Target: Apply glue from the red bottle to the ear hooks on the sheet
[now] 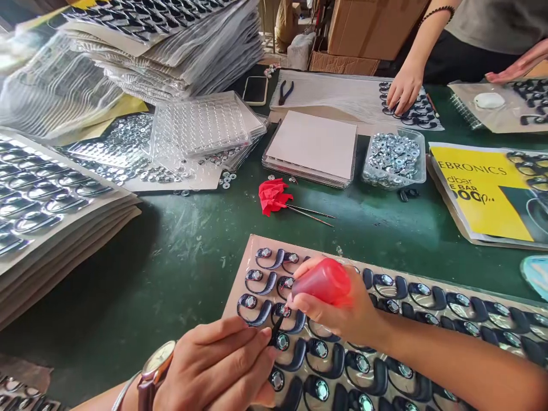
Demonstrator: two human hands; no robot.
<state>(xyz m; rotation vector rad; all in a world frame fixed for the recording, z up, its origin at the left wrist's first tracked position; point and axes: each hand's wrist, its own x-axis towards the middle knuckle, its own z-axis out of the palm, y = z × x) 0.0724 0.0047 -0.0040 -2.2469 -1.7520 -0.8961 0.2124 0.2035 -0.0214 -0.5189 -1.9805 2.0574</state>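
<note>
My right hand [349, 322] is wrapped round a small red squeeze bottle [323, 281], tilted with its nozzle down to the left. The nozzle end is at one of the black curved parts [287, 317], which carries a round silvery piece. My left hand [218, 359], a watch on its wrist, pinches a dark tool with a thin tip [278, 326], perhaps tweezers. That tip reaches the same part, close to the nozzle. Rows of similar black parts lie on a tan sheet [240, 267] under both hands. Fingers hide most of the tool.
Beyond the sheet lie a red cloth [274, 197] and metal tweezers [310, 214]. A clear tub [423, 165] holds silvery discs. Stacked sheets [85, 251] rise at left. Across the table, a co-worker's hand [405, 91] touches black parts near pliers [285, 92].
</note>
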